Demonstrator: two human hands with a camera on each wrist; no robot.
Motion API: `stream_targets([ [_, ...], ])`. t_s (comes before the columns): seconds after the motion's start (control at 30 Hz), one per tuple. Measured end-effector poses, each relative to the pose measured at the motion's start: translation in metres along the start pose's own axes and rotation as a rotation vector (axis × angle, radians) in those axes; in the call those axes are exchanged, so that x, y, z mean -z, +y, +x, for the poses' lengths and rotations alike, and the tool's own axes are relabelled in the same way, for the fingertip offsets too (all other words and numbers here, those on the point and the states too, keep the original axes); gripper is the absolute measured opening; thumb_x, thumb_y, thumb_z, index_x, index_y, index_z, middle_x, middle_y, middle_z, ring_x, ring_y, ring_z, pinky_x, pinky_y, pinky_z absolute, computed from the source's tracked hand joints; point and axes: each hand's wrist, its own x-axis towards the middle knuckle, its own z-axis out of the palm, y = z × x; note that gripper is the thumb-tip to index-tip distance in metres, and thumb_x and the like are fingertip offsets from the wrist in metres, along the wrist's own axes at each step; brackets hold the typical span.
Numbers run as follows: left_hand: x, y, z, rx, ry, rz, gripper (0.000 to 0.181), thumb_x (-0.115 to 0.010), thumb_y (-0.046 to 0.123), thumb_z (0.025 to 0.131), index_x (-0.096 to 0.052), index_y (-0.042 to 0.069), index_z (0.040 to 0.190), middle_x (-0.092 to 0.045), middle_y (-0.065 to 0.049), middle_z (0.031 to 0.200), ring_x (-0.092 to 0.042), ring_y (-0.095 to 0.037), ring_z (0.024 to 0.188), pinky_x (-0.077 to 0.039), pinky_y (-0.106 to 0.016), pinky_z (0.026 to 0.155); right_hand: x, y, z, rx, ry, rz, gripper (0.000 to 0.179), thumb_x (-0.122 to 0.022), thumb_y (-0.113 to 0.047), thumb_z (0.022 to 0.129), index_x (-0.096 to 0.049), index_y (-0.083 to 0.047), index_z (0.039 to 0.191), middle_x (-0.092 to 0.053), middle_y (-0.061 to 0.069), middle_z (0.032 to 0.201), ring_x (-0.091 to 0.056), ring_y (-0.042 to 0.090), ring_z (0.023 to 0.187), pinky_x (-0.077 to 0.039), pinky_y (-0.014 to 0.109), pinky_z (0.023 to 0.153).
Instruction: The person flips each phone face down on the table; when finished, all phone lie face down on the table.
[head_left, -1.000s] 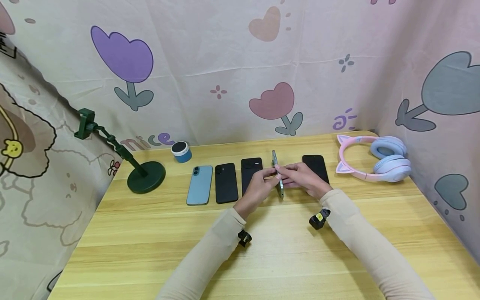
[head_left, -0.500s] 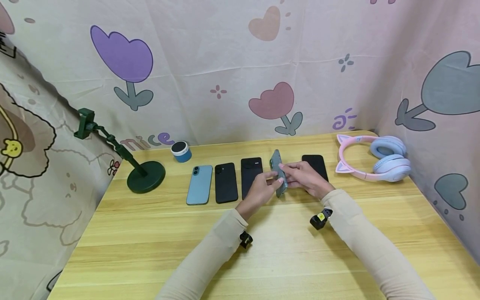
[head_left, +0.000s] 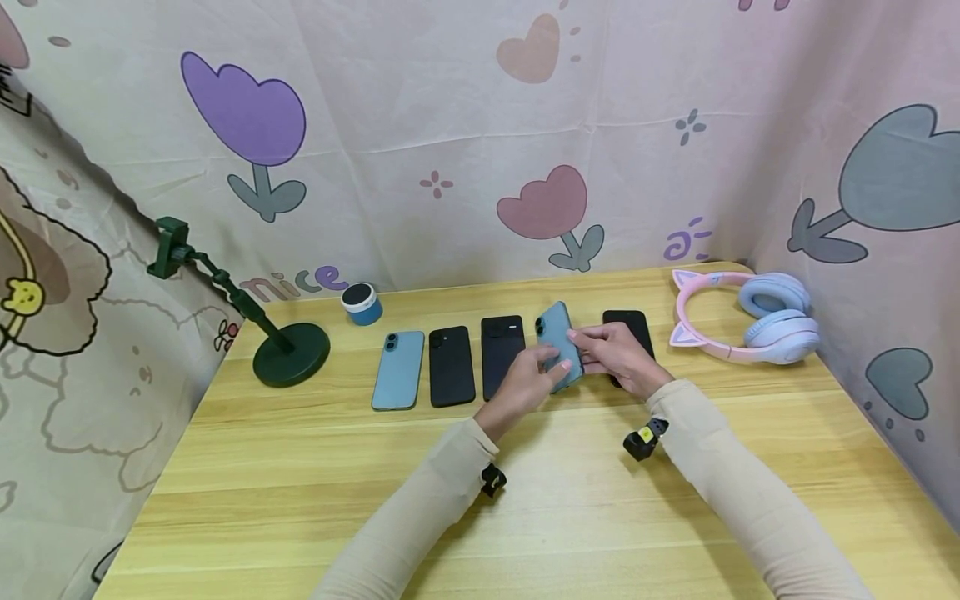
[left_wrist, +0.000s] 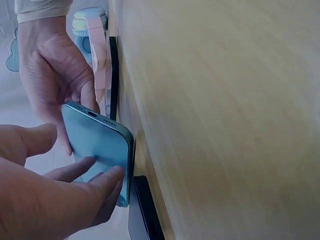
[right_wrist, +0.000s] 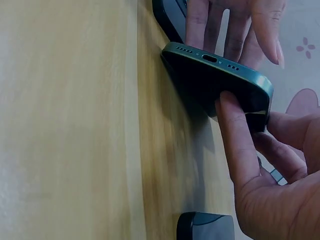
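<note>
A teal smartphone point(head_left: 555, 323) stands tilted over the table, its back with the camera bump turned up toward the head camera. My right hand point(head_left: 619, 355) grips it by its right side; in the right wrist view a finger point(right_wrist: 235, 130) lies against the dark screen point(right_wrist: 192, 75). The fingers of my left hand point(head_left: 522, 382) are extended against the phone's back, while the left thumb point(left_wrist: 35, 139) stays off it in the left wrist view. The charging-port end of the phone faces both wrist cameras. A black phone point(head_left: 636, 332) lies just beyond my right hand, partly hidden.
Left of the held phone lie a dark phone point(head_left: 502, 342), a black phone point(head_left: 452, 367) and a light blue phone point(head_left: 398, 371) in a row. Farther left are a blue speaker point(head_left: 363, 305) and a green stand point(head_left: 291, 354). Pink cat-ear headphones point(head_left: 780, 325) lie at the right.
The teal phone has turned from edge-on to lying back at a slant, showing its back. The left fingers have shifted from its edge onto its back; the right hand still holds its side.
</note>
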Motion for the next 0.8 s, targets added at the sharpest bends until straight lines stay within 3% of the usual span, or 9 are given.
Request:
stream_targets([
  [0.27,-0.0015,0.0021,0.001,0.025,0.006,0.032,0.052,-0.057,0.031,0.105,-0.05,0.001,0.147,-0.035,-0.009,0.161,-0.029,-0.029,0.149,-0.032,-0.047,0.117,0.003,0.0044,0.001,0.007,0.069,0.0,0.044,-0.065,-0.021,0.101,-0.061,0.008,0.134,-0.072,0.013,0.099,-0.07,0.009,0.074,-0.059,0.026,0.074],
  [0.57,-0.0019,0.0019,0.0014,0.01,0.005,0.059,0.053,-0.058,0.031,0.105,-0.05,0.0,0.148,-0.042,-0.011,0.157,-0.033,-0.026,0.147,-0.031,-0.045,0.117,0.0046,0.0086,0.0025,0.038,0.174,-0.083,0.034,-0.071,-0.014,0.097,-0.069,0.01,0.12,-0.074,0.019,0.101,-0.072,0.01,0.067,-0.06,0.031,0.072],
  [0.8,-0.0017,0.0006,0.0017,0.013,-0.012,0.068,0.053,-0.056,0.032,0.106,-0.048,0.003,0.149,-0.043,-0.009,0.156,-0.034,-0.026,0.147,-0.034,-0.047,0.116,0.0036,0.0089,0.0014,0.079,0.196,-0.257,0.024,-0.071,-0.01,0.096,-0.074,0.01,0.109,-0.074,0.02,0.098,-0.072,0.013,0.066,-0.06,0.031,0.068],
])
